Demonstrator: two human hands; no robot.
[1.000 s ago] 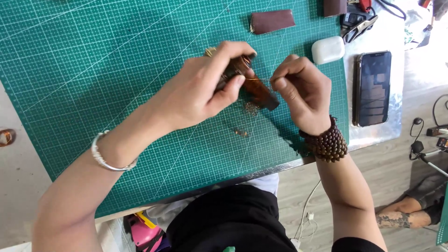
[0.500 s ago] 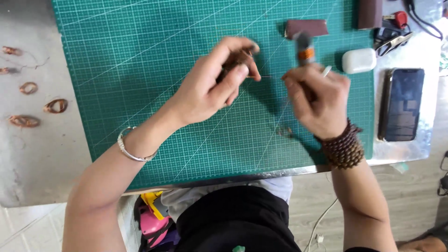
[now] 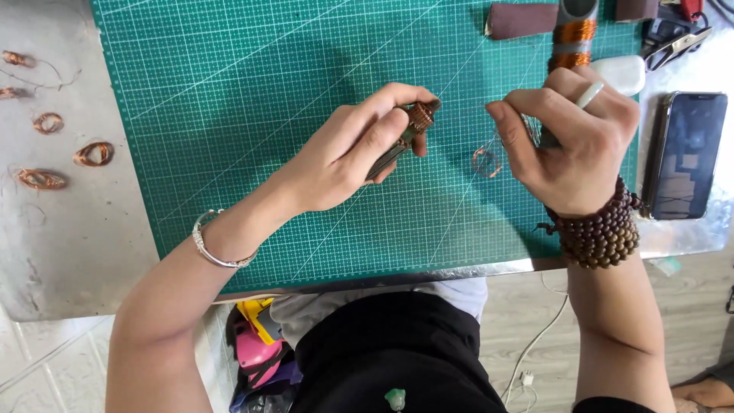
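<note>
Two hands worked a small wound piece with copper wire above the green cutting mat.

The left hand held one copper-wound rotor over the mat, fingers pinched around its shaft. The right hand had its fingers pressed together on a thin wire near one spool of copper wire. One loose wire loop lay on the mat between the hands. Five copper coils lay on the worktop at left; one phone lay at right.
</note>
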